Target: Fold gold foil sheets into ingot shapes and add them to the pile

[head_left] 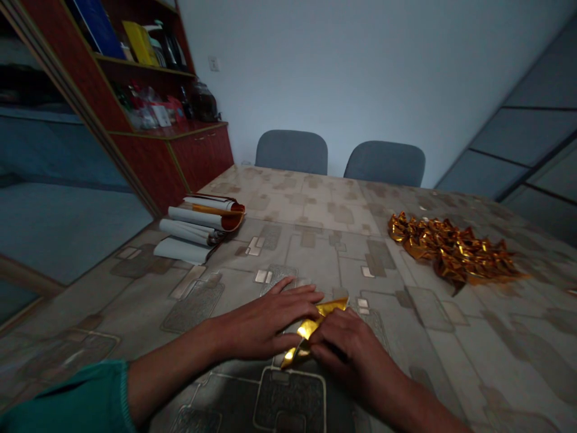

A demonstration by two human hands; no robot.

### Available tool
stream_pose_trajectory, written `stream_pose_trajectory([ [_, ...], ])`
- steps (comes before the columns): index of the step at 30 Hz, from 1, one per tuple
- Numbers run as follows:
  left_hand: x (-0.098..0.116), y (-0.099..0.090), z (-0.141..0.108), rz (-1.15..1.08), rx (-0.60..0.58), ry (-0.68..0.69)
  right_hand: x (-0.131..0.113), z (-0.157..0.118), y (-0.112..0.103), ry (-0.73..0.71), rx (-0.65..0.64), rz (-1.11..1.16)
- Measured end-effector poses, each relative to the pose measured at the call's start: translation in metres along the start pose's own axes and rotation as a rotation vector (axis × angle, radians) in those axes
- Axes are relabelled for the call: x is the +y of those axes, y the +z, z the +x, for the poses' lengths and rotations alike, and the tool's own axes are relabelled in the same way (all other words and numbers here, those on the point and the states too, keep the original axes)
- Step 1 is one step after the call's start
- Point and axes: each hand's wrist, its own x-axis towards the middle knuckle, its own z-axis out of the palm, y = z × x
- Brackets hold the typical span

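Observation:
A folded sheet of gold foil lies on the table under both hands, its shiny corners showing between them. My left hand presses on it from the left, fingers stretched over its edge. My right hand covers its near right part, fingers curled down onto the foil. A heap of crumpled or folded gold foil pieces sits to the right, well apart from both hands. The foil's underside is hidden.
The patterned table cover spreads under everything. Several rolled papers with orange-lined edges lie at the left. Beyond the table stand two grey chairs and a red wooden shelf unit holding assorted items.

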Motion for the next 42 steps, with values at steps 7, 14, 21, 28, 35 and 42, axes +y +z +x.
stream_pose_trajectory([
  [7,0.019,0.004,-0.012,0.063,0.262,-0.274,0.006,-0.008,0.008,0.092,0.078,-0.072],
  [14,0.019,0.026,-0.026,0.066,0.241,-0.312,0.0,-0.013,0.01,0.087,0.1,-0.035],
  [21,0.018,0.023,-0.033,0.013,0.225,-0.349,0.003,-0.009,0.013,0.123,0.042,-0.054],
  [28,0.019,0.029,-0.038,0.075,0.282,-0.41,0.002,-0.003,0.017,0.172,0.055,-0.148],
  [35,0.022,0.029,-0.036,0.06,0.274,-0.453,-0.003,-0.001,0.018,0.239,0.033,-0.154],
  [42,0.021,0.034,-0.033,0.093,0.315,-0.463,0.001,-0.002,0.021,0.214,0.049,-0.168],
])
